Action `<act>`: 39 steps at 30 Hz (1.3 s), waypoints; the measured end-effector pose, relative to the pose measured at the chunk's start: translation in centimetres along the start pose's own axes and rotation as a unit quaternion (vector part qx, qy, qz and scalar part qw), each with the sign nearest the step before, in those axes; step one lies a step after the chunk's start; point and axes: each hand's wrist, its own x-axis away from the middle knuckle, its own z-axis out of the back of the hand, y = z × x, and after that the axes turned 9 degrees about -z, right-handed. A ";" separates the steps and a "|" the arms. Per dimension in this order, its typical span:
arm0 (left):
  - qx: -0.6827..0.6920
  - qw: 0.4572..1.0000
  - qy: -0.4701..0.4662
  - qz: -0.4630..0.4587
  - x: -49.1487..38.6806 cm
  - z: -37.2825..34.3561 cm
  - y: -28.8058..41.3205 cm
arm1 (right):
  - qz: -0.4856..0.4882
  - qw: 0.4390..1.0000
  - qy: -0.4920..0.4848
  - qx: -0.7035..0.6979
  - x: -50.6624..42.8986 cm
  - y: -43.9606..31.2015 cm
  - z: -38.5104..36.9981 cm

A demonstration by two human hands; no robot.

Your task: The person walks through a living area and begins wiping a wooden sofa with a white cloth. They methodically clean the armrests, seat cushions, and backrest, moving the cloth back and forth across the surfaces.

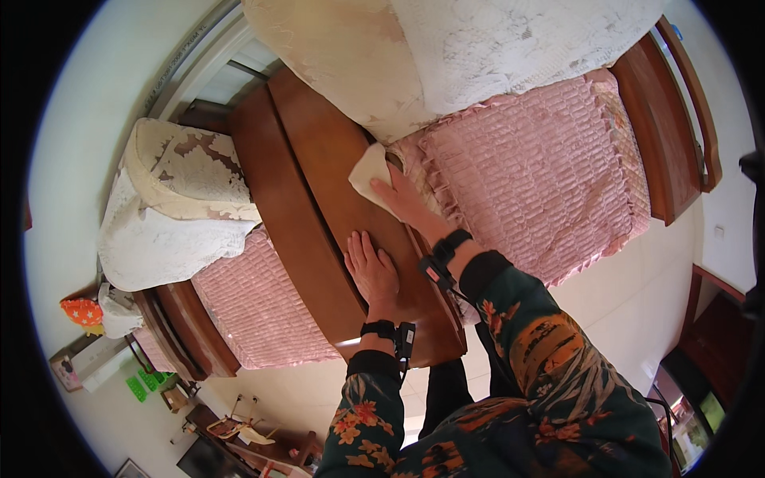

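Observation:
Two broad brown wooden armrests, a left one (281, 209) and a right one (340, 191), lie side by side before me with a dark narrow gap between them. My left hand (372, 272) rests palm down on the right armrest, beside the gap, and holds nothing. Farther up the same armrest, near its right edge, my right hand (401, 200) grips a cream cloth (369, 170). The cloth lies partly under the fingers and covers a bit of the wood. Black bands with small devices are strapped to both wrists.
Pink quilted seat covers, one on the right (532, 179) and one on the left (269, 305), flank the armrests. White lace covers drape the right backrest (478, 54) and left backrest (173, 239). Another wooden armrest (663, 131) stands far right. Pale tiled floor (621, 310) shows below.

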 end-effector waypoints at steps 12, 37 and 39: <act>-0.004 1.000 0.013 -0.018 0.2 -0.7 -0.6 | -0.059 0.991 0.032 0.119 -1.9 -0.5 -0.5; -0.006 0.998 0.019 -0.057 -0.1 -1.8 -3.0 | -0.272 0.955 -0.074 0.091 37.2 7.4 14.3; 0.026 0.998 -0.011 -0.048 -0.1 -1.3 -3.4 | -0.311 0.949 -0.057 0.006 39.4 7.8 18.4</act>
